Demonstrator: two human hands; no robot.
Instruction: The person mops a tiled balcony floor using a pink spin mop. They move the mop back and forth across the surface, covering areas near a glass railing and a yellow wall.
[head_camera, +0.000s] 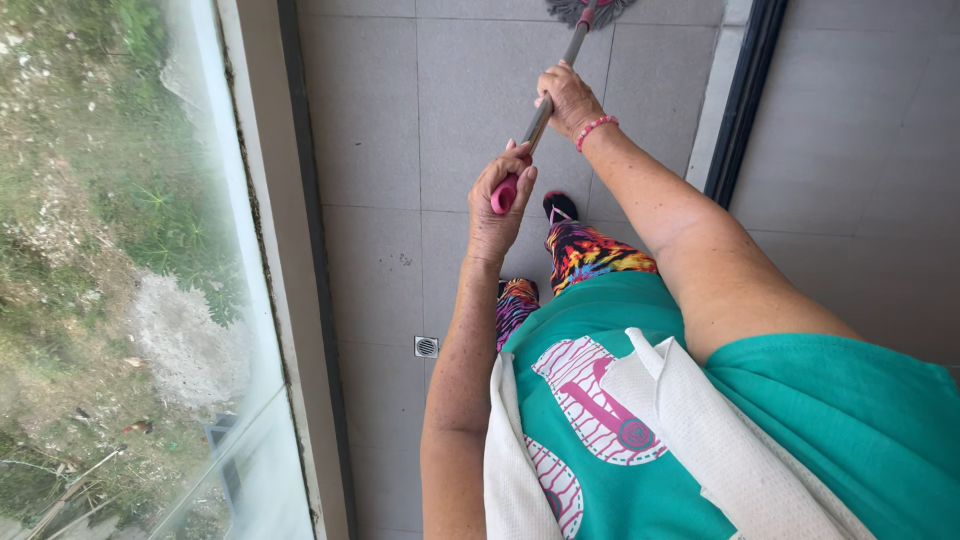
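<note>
A mop with a grey metal pole (557, 80) and a pink end grip slants across the grey tiled floor. Its stringy grey head (590, 10) rests on the tiles at the top edge of the view. My left hand (497, 205) is closed around the pink grip at the pole's near end. My right hand (570, 98), with a pink bead bracelet at the wrist, grips the pole higher up, closer to the mop head. Both arms reach forward over my teal shirt and bright patterned leggings.
A glass railing panel (215, 300) runs along the left, with grass and soil below it. A small square floor drain (426, 346) sits near my left elbow. A dark sliding-door track (745, 100) crosses the upper right. A white cloth (700, 420) hangs over my shirt front.
</note>
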